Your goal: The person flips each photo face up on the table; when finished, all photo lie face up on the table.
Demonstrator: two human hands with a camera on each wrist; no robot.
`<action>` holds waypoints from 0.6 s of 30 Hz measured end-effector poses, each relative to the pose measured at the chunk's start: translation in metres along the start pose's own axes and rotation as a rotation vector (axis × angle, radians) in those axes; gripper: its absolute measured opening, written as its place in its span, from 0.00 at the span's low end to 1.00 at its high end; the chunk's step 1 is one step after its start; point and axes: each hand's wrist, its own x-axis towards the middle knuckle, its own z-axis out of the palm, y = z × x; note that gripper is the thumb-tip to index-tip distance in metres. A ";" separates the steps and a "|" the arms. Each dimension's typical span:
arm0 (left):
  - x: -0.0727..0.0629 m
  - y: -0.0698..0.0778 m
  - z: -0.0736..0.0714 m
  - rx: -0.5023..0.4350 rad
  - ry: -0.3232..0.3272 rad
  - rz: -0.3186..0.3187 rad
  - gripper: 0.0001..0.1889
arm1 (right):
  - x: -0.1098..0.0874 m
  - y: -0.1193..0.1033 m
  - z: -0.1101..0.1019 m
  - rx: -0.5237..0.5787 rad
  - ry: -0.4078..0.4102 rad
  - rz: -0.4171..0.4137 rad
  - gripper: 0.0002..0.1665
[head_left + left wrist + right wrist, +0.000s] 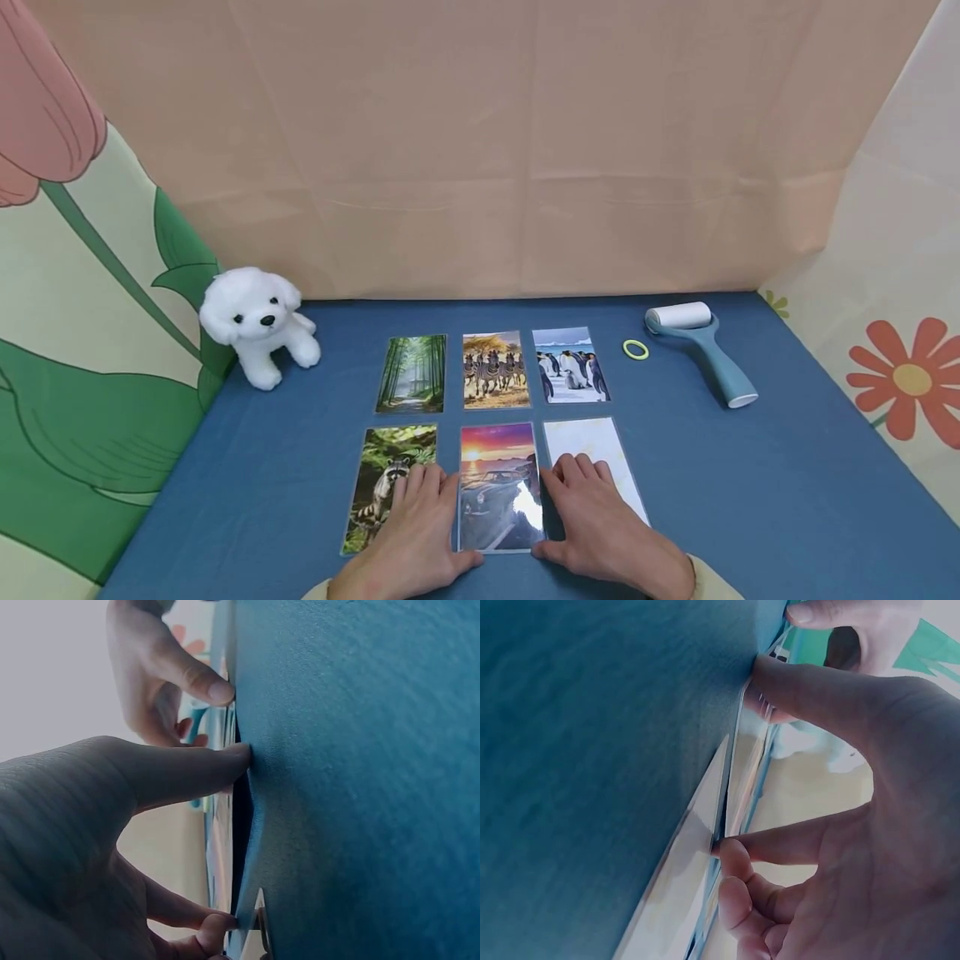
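A glossy sunset-road picture card [495,475] lies in the middle of the front row, its near edge toward me. My left hand [420,525] holds it from the left, thumb at the near left corner and index finger along the side edge. From the other side my right hand [600,525] grips it the same way. A dark gap shows beneath this card in the left wrist view. The left hand partly covers a raccoon card [408,442]; the right overlaps a pale, nearly white card [588,437].
Behind stand three cards in a row: forest [412,373], zebras [495,371] and penguins [572,364]. A white plush dog [258,325] sits back left. Toward the right lie a yellow-green ring [635,349] and a blue-handled lint roller [712,354]. Fabric walls enclose the blue table [750,500].
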 end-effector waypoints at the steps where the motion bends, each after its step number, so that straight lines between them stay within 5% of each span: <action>1: 0.000 0.000 0.000 0.005 -0.001 0.001 0.50 | 0.000 0.001 0.000 -0.006 0.002 -0.009 0.49; 14: 0.000 0.007 -0.001 0.019 -0.020 -0.025 0.52 | -0.002 0.003 0.000 -0.001 0.010 -0.019 0.51; 18: 0.002 0.014 -0.001 -0.022 0.049 -0.031 0.50 | -0.003 0.003 -0.003 0.041 0.090 0.015 0.43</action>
